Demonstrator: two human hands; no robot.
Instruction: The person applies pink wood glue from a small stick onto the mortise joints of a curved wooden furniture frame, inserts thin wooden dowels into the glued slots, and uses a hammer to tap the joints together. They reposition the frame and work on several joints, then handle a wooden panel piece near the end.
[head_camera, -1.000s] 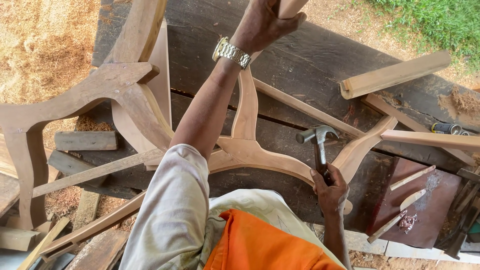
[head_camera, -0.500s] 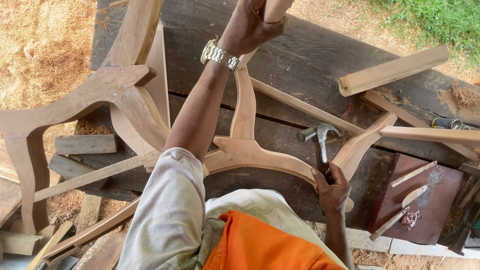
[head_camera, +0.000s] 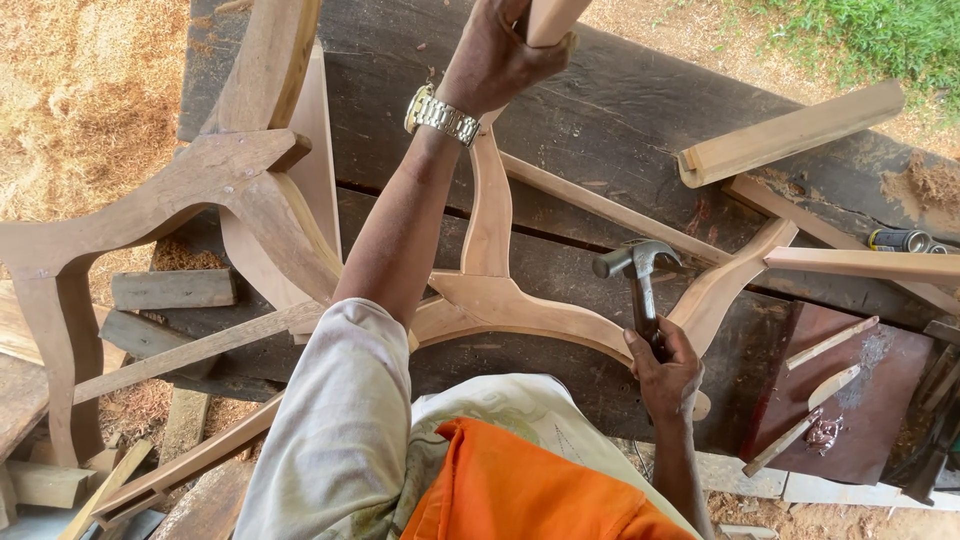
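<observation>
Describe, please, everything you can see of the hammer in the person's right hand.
The hammer is a claw hammer with a grey metal head and a dark, slim handle. The right hand grips the lower end of the handle, the fingers closed around it, so the handle's end is hidden. It stands nearly upright, head uppermost, the striking face pointing left and the curved claw to the right. It is raised over the dark workbench, near the curved pale wooden frame piece. The head seems to touch nothing.

Hammer (head_camera: 640, 275) right of curved frame (head_camera: 500, 290)
</observation>
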